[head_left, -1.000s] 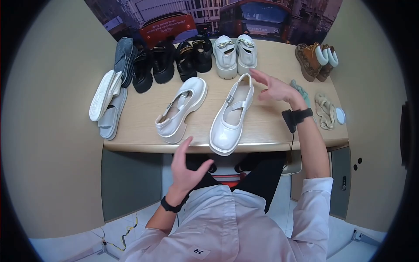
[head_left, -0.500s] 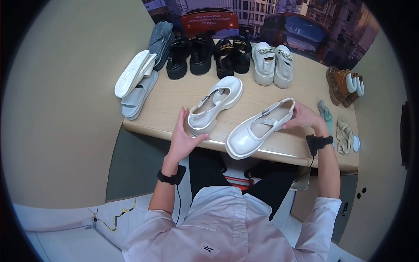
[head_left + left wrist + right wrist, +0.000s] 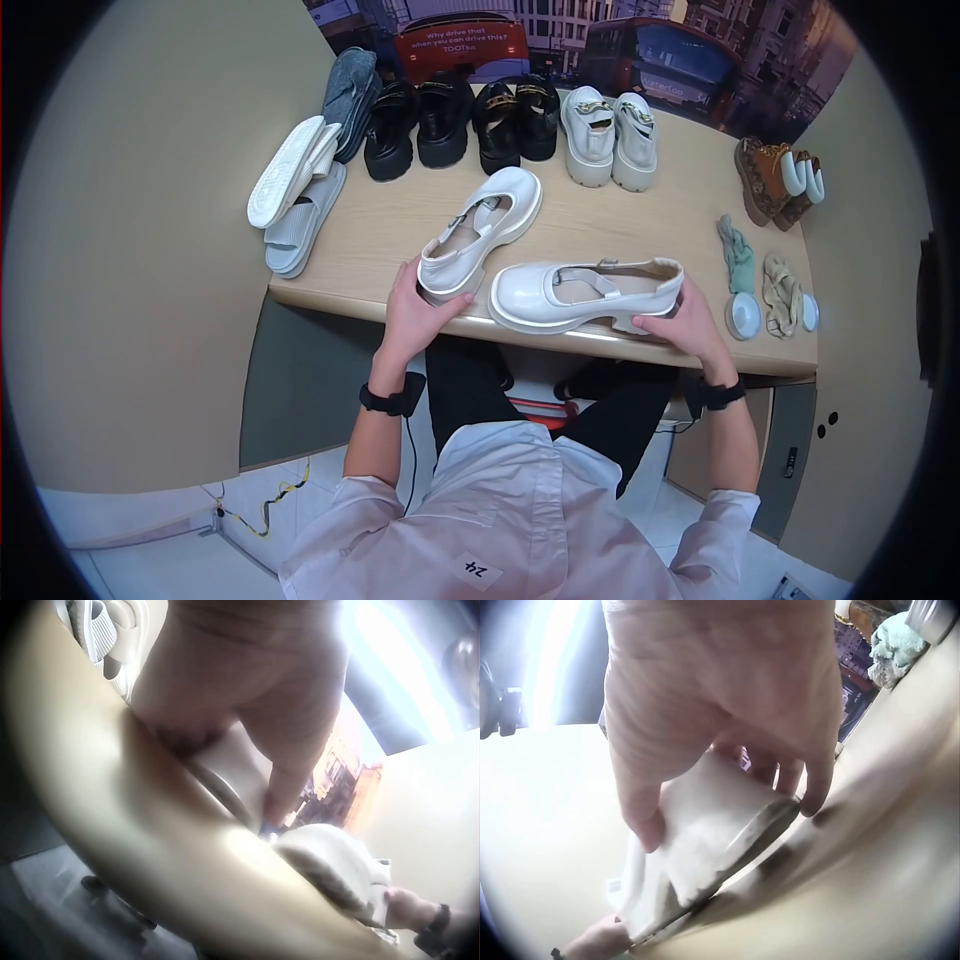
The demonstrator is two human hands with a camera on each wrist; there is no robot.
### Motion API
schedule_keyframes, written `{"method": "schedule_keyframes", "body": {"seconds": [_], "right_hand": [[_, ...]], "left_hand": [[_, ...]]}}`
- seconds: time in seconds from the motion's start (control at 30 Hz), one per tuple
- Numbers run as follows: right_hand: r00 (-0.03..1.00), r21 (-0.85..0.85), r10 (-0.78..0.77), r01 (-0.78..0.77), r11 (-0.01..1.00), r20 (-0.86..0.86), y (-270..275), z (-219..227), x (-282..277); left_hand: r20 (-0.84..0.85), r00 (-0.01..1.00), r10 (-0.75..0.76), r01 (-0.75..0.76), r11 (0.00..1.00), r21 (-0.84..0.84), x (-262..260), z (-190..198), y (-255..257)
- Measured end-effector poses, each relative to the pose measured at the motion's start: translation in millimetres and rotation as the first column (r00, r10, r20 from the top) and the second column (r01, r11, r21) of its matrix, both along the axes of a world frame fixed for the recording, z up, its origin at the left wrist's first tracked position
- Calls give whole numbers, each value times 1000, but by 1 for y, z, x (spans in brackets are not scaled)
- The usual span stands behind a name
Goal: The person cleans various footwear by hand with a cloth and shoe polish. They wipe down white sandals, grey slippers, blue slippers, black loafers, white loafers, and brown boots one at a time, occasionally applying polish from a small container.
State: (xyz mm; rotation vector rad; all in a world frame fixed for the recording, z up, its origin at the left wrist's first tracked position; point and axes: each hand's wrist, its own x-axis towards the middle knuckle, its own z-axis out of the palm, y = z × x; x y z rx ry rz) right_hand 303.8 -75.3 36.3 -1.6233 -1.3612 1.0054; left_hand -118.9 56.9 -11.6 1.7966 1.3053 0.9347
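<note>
Two white Mary Jane shoes with buckled straps and block heels are at the table's front edge. My left hand grips the heel end of the left shoe, thumb on the near side, fingers on its outer side. That shoe stands with its toe pointing away from me. The right shoe lies crosswise, toe to the left, sole toward the tabletop. Around its heel my right hand curls, thumb on the near side. In the right wrist view, thumb and fingers sit on opposite sides of the white heel.
Along the back stand black shoes and white loafers. Grey slippers and white slides are at left. Brown boots, a green cloth, a beige cloth and a small dish are at right.
My right hand took the right shoe's heel and swung it toward me, turning the shoe from lengthwise to crosswise. My left hand moved up to the left shoe's heel and grips it.
</note>
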Motion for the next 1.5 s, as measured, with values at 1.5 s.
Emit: {"method": "schedule_keyframes", "body": {"seconds": [1.5], "right_hand": [[433,305,-713,691,656,552,34,-2,37]], "left_hand": [[-247,904,-349,385,915,117,311,48,-13]]}}
